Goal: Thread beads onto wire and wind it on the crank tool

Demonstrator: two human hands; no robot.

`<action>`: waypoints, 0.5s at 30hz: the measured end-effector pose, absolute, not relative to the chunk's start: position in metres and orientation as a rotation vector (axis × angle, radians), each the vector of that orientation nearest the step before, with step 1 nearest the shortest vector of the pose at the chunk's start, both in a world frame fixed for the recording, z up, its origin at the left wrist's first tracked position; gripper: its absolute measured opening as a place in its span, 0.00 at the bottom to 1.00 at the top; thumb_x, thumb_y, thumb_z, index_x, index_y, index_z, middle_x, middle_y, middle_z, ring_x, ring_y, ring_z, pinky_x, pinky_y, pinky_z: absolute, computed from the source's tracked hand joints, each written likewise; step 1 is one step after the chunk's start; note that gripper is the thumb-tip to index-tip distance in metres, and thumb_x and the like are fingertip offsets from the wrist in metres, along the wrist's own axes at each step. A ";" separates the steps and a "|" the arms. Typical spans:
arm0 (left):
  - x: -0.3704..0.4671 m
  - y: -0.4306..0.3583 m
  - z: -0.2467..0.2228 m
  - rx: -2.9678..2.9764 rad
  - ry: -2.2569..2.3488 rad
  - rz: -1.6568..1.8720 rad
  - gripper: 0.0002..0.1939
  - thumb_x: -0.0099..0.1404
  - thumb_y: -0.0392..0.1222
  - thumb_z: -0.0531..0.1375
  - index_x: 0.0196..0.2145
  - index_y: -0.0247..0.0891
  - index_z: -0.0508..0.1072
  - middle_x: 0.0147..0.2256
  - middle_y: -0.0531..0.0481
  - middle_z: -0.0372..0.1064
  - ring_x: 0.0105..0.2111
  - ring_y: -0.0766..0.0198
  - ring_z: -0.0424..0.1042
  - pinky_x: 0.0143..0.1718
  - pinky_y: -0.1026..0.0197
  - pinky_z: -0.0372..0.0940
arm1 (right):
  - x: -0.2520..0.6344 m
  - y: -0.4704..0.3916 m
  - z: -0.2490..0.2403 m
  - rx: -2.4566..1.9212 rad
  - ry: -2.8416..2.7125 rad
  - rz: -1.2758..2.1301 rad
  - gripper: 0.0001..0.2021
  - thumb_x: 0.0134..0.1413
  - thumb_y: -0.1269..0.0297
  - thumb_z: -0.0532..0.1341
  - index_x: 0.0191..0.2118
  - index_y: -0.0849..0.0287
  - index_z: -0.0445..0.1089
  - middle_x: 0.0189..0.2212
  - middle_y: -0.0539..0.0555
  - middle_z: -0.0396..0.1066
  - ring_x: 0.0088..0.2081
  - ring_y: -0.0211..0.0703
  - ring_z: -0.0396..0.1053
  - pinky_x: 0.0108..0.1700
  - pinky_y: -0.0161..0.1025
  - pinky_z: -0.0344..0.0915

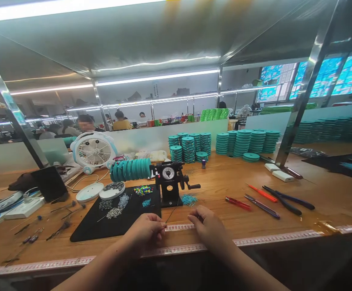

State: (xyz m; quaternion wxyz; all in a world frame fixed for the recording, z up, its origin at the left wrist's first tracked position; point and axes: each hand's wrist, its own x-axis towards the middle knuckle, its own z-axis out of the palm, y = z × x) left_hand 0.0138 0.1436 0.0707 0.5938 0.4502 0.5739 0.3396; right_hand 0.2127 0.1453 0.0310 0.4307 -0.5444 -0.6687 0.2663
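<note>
My left hand [145, 231] is closed in a pinch at the right edge of the black mat. A thin dark line [172, 213] rises from near its fingertips toward the winding machine; what exactly the fingers hold is too fine to tell. My right hand [210, 227] is also pinched, its fingertips hiding whatever may be between them. Between the hands a short piece of measuring tape [180, 227] lies on the table. Just beyond stands a black hand-cranked winder [170, 188] with a round dial, carrying a row of teal spools [130, 169]. Short teal pieces [189, 199] lie beside its base.
The black mat [86, 226] bears small piles of beads [143, 190] and metal parts. Pliers [285, 201], scissors-like snips [262, 206] and an orange-handled tool [262, 192] lie right. Stacked teal spools [188, 149] and a white fan [95, 152] stand behind. People sit farther back.
</note>
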 end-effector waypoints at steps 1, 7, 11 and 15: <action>0.013 0.144 0.067 1.061 1.366 0.782 0.09 0.44 0.39 0.63 0.19 0.36 0.64 0.13 0.56 0.64 0.13 0.72 0.58 0.16 0.68 0.51 | 0.216 0.144 0.029 -1.387 -1.678 0.643 0.07 0.53 0.65 0.54 0.27 0.58 0.66 0.27 0.55 0.69 0.32 0.49 0.65 0.36 0.43 0.56; 0.014 0.145 0.059 1.179 1.517 0.742 0.07 0.54 0.32 0.55 0.19 0.37 0.63 0.10 0.57 0.63 0.09 0.71 0.57 0.13 0.69 0.50 | 0.223 0.142 0.020 -1.497 -1.721 0.581 0.07 0.51 0.67 0.56 0.26 0.58 0.68 0.28 0.55 0.70 0.33 0.48 0.67 0.37 0.42 0.58; 0.016 0.145 0.060 1.248 1.579 0.689 0.08 0.54 0.30 0.55 0.20 0.37 0.64 0.11 0.56 0.64 0.10 0.69 0.61 0.13 0.68 0.55 | 0.224 0.141 0.021 -1.538 -1.729 0.556 0.07 0.51 0.68 0.55 0.25 0.57 0.67 0.27 0.54 0.70 0.32 0.46 0.67 0.35 0.39 0.58; 0.016 0.147 0.062 1.293 1.620 0.632 0.07 0.53 0.31 0.56 0.20 0.37 0.64 0.12 0.54 0.65 0.12 0.66 0.64 0.13 0.67 0.57 | 0.227 0.139 0.023 -1.585 -1.729 0.514 0.07 0.51 0.68 0.55 0.25 0.57 0.67 0.26 0.53 0.69 0.31 0.45 0.67 0.33 0.38 0.57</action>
